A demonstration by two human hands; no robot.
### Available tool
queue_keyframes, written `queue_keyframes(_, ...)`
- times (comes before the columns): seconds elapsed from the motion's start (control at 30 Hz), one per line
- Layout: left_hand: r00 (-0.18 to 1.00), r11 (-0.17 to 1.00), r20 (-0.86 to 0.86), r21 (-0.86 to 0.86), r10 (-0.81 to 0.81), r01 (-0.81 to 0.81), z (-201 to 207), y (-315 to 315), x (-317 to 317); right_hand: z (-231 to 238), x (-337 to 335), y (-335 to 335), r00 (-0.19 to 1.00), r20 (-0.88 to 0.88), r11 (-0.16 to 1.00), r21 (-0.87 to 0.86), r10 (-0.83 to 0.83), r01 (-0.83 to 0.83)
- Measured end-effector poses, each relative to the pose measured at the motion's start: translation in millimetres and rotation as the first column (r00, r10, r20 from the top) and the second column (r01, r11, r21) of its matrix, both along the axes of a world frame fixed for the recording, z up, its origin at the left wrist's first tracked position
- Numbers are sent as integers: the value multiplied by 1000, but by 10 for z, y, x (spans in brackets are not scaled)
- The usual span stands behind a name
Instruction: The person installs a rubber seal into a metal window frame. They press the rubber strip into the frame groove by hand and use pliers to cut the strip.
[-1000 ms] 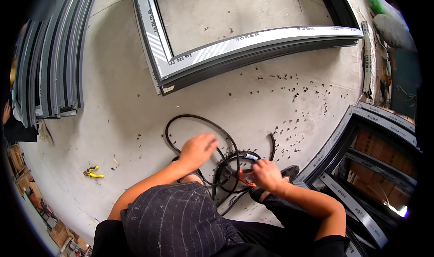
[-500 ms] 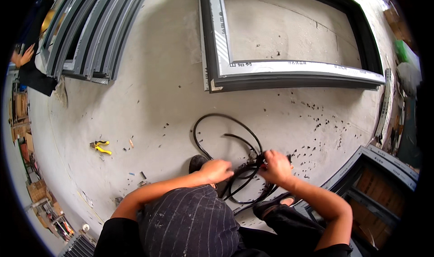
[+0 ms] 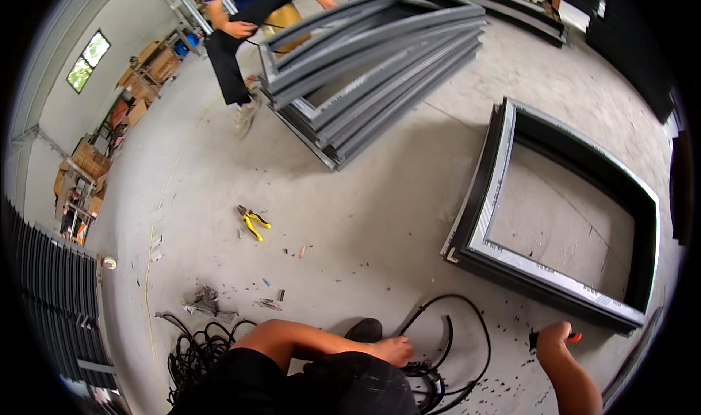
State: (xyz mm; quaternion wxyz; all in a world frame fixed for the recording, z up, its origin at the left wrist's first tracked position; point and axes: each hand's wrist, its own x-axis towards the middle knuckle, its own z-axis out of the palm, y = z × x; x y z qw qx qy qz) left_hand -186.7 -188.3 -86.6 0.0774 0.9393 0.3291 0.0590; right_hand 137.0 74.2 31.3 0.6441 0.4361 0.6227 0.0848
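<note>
Step in hand, apparently: handling one looped black cord (image 3: 488, 342) on the floor (image 3: 350, 225), well in from its left edge. Left hand (image 3: 395, 351), at the cord: grip indeterminable. Right hand (image 3: 555, 336): wrapped around one orange-handled tool (image 3: 575, 337). Cutting would call for uniting both. Yellow pliers (image 3: 253, 218): one.

A workshop, indoors; stacked frames (image 3: 398, 94), pliers (image 3: 250, 214), scrap-strewn floor (image 3: 365, 218)

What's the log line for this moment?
left hand: by cord | right hand: gripping orange tool | yellow pliers: on floor
</note>
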Motion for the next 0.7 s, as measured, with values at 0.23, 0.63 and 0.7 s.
queue_keyframes(0.23,863,614,117,-749,492,-249,1976,1175,-730,447,444,57,897,-410,970,-234,-163,69)
queue_keyframes(0.63,347,659,602,-749,719,-65,4166,3228,685,1646,-273,913,-431,-852,696,-502,-297,513)
queue_keyframes(0.7,416,692,587,-704,694,-160,3955,3138,756,1594,-268,972,-574,-745,557,-651,-339,516)
